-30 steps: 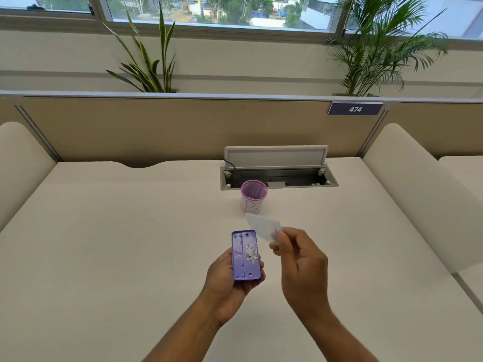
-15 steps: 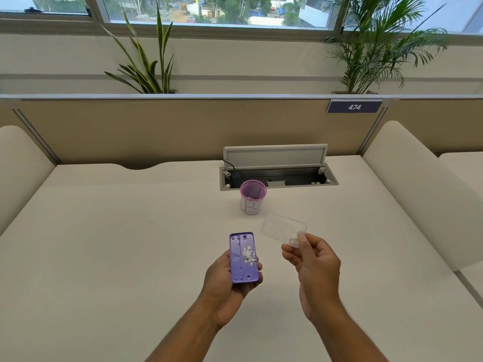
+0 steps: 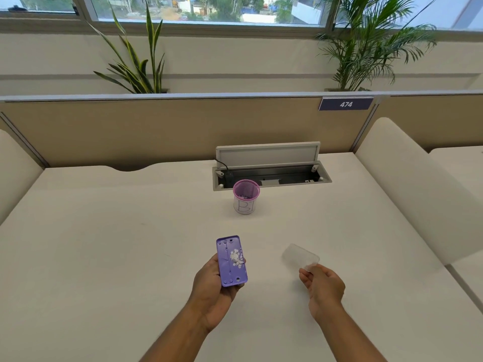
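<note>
My left hand [image 3: 213, 286] holds a flat purple rectangular case [image 3: 231, 260] face up above the white desk, with a small heap of white paper dots [image 3: 236, 258] on it. My right hand [image 3: 324, 288] pinches a clear plastic cover [image 3: 300, 256] by its near edge, low over the desk and well to the right of the case. Beyond both hands stands a pink mesh cup [image 3: 246, 196] with a white label; a few small bits lie inside it.
An open cable tray [image 3: 271, 175] with a raised lid is sunk into the white desk [image 3: 104, 244] behind the cup. A beige partition [image 3: 156, 126] closes the far side, with padded dividers [image 3: 407, 184] at left and right. Plants stand behind.
My right hand has carried the clear cover away from the purple case, to the right and down toward the desk. The left hand with the case has stayed nearly still.
</note>
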`<state>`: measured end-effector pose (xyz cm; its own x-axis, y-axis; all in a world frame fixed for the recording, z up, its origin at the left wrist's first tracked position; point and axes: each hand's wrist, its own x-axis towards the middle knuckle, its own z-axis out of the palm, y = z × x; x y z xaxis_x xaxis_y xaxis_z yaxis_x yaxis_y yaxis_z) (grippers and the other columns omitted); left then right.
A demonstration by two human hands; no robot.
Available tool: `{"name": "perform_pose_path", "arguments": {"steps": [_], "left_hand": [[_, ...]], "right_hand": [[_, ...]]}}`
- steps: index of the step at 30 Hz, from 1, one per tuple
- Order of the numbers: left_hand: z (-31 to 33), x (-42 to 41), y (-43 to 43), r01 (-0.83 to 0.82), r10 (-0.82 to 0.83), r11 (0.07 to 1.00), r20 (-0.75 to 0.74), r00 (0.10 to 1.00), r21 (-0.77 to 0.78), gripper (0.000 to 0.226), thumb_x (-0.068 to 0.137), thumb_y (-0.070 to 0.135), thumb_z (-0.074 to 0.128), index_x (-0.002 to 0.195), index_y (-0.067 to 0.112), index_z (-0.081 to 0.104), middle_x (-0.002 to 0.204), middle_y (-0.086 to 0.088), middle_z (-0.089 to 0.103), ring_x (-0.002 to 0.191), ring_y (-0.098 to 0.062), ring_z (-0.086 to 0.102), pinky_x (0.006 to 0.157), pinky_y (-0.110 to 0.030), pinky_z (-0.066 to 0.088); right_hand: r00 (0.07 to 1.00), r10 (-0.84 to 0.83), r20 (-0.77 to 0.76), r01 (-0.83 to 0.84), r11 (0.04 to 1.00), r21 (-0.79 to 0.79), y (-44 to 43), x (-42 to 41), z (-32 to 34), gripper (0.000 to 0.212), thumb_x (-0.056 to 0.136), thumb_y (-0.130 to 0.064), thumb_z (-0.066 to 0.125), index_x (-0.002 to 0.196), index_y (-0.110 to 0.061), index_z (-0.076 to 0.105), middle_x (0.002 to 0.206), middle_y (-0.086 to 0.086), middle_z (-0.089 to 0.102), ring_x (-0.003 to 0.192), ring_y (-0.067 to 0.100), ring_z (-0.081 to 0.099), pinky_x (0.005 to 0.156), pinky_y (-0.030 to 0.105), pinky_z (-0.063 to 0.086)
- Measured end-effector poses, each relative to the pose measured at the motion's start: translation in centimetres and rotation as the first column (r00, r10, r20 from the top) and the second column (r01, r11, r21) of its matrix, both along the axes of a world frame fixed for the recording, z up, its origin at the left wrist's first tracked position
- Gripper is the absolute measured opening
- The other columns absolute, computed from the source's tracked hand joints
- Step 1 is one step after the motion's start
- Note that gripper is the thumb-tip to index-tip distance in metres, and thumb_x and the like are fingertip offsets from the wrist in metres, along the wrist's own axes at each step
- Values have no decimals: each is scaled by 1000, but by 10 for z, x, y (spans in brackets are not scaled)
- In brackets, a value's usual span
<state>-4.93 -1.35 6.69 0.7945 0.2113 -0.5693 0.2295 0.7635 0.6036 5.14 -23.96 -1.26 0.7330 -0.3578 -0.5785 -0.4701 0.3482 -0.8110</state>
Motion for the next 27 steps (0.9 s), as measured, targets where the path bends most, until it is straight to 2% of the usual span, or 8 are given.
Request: {"name": "perform_pose_path", "arguments": {"steps": [5,10,12,14,17,20,23,27], "left_hand": [[-2,0,1,-6,6,999,-2,1000,-34,28,108,8,48,123,1,71,98,-16,61,78,-28,53,74,-40,46],[-5,2,2,-31,31,999,-7,999,-39,26,107,6,49,112,3,74,93,-16,63,78,-29,54,75,-41,47],[-6,3,2,-54,53,998,-7,999,-38,23,105,3,48,101,5,71,90,-14,58,75,-27,51,74,-40,46],[-8,4,2,-72,72,997,-7,997,-42,21,103,0,47,97,7,66,87,-13,55,74,-25,49,72,-38,46],[-9,5,5,-76,75,996,-17,997,-47,22,104,0,46,100,7,67,87,-13,58,75,-26,50,74,-38,46],[-8,8,9,-69,68,997,-24,997,-39,21,103,-1,46,98,7,65,85,-12,55,74,-25,48,74,-39,44],[-7,15,15,-75,74,997,-36,997,-25,24,103,-2,46,93,7,65,79,-10,56,70,-24,47,73,-38,45],[0,36,26,-53,57,996,-69,996,67,26,102,-2,48,90,6,70,72,-9,66,62,-23,57,69,-38,52]], "right_hand": [[998,-10,-61,7,999,-48,-6,1,-18,4,96,4,66,99,2,69,84,20,74,68,28,73,78,38,62],[996,0,-87,-7,997,-79,-8,-2,-27,10,92,6,68,102,4,70,76,17,73,64,29,72,89,48,63],[996,6,-94,-16,994,-104,-9,-4,-28,6,92,4,70,97,1,70,75,17,73,65,29,72,93,51,62],[996,9,-93,-21,991,-132,-10,-6,-27,7,92,1,71,99,3,70,75,17,73,64,29,71,93,52,61],[995,25,-101,-45,979,-198,-9,-10,-23,19,93,-8,73,109,1,68,79,19,72,63,30,67,77,45,61],[993,84,-85,-103,962,-251,-3,-14,-14,16,95,-13,71,108,-4,67,75,14,62,59,26,53,56,37,49],[979,198,-56,-206,951,-229,11,-14,2,9,97,-9,65,102,-3,69,69,11,55,55,23,45,51,35,42],[925,379,4,-369,904,-217,35,-9,30,12,97,-8,62,91,-2,71,66,8,53,54,20,43,50,34,41]]}}
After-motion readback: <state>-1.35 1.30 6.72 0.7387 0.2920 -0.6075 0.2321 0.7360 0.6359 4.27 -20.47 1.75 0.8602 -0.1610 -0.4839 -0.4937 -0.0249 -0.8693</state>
